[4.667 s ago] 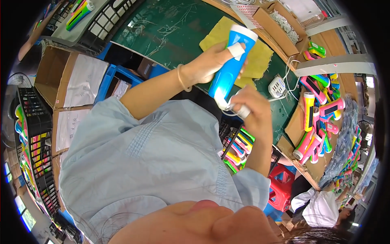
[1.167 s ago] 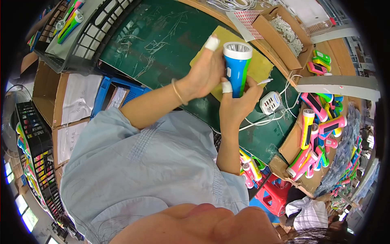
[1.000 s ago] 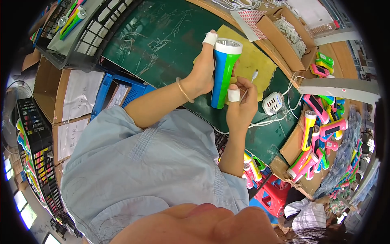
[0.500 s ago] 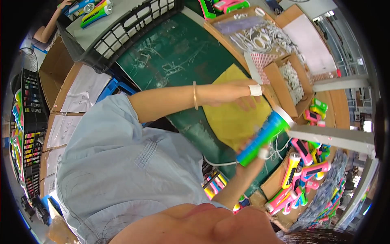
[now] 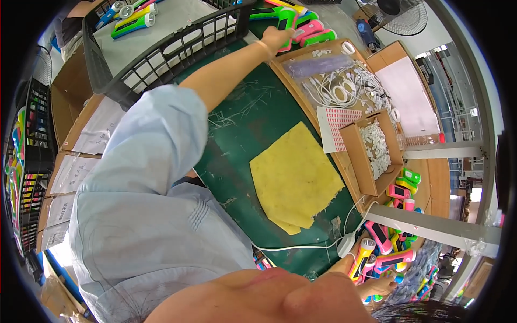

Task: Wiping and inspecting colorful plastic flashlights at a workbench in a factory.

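Note:
At the far end of the green tabletop, my left hand [image 5: 276, 40] is closed around the near end of a green-and-pink flashlight [image 5: 287, 21]. Several more flashlights in pink, green and yellow lie beside it. On the right, my right hand [image 5: 379, 287] reaches down at a pile of mixed flashlights, its fingers apart and partly hidden. A yellow-and-pink flashlight [image 5: 362, 259] lies near my right wrist. A yellow cloth [image 5: 296, 177] is spread on the table between my arms. A white cable [image 5: 301, 248] runs across the table to a small white connector block [image 5: 346, 245].
A black plastic crate [image 5: 161, 56] stands at the far left. Along the table's right edge lie a cardboard tray [image 5: 318, 89] of white cables and a small box [image 5: 358, 161] of white parts. A grey metal bar [image 5: 431, 223] crosses on the right.
My left hand has moved from over the yellow cloth to the far flashlights. My right hand has gone down to the right-hand pile; the blue-and-green flashlight it held has left the cloth.

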### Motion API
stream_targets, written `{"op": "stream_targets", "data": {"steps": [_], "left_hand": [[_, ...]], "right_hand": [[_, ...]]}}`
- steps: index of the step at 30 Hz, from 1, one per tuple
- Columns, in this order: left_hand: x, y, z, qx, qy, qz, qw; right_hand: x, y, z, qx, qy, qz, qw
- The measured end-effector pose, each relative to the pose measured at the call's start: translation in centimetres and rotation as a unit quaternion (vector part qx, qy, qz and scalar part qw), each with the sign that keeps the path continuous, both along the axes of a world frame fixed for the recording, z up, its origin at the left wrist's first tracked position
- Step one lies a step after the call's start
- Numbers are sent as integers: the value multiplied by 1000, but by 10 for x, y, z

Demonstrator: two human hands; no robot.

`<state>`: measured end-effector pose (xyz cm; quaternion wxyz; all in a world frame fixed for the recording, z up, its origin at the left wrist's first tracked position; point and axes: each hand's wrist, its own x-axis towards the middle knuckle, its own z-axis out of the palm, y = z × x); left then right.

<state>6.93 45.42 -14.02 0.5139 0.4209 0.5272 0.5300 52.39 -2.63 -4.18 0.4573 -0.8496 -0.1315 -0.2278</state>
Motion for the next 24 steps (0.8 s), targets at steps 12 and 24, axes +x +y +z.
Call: {"op": "stream_targets", "data": {"steps": [12, 24], "left_hand": [[16, -357, 16, -207, -226, -722, 620], [46, -354, 19, -11, -107, -425, 899]], "right_hand": [[-322, 51, -34, 202, 135, 552, 798], [-300, 30, -94, 66, 306, 629, 711]]}}
